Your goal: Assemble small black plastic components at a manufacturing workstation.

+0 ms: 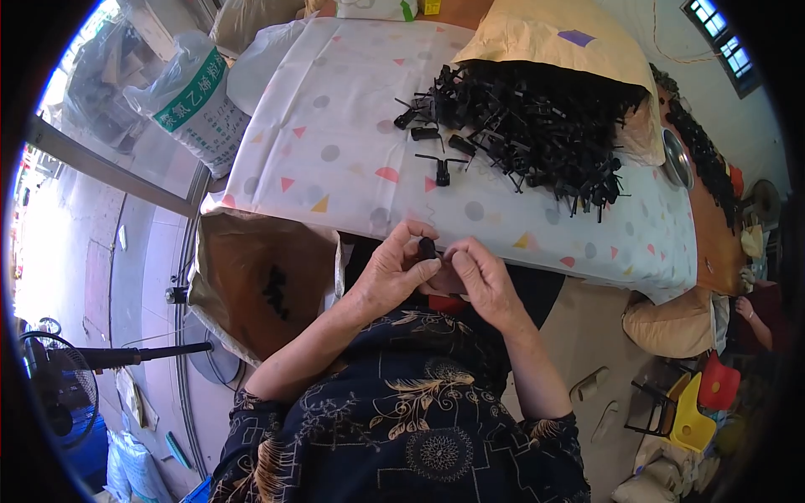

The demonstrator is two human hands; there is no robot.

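Note:
Close to the table's near edge, my left hand (397,267) is closed round a small black plastic part (428,247), its rounded end showing between thumb and fingers. My right hand (480,277) is beside it, fingertips pinched together at the same part; whether they hold a separate piece is hidden. Beyond my hands lies a heap of black plastic parts (537,134) with thin stems, spilling from a large paper sack (553,38). A few loose black parts (443,172) lie left of the heap.
A patterned cloth covers the table (335,180). An open brown sack (226,277) with some black parts inside stands at my left. A metal bowl (676,159) sits at the table's right edge. There are a fan (59,390), a yellow chair (693,415) and another person's arm (755,323).

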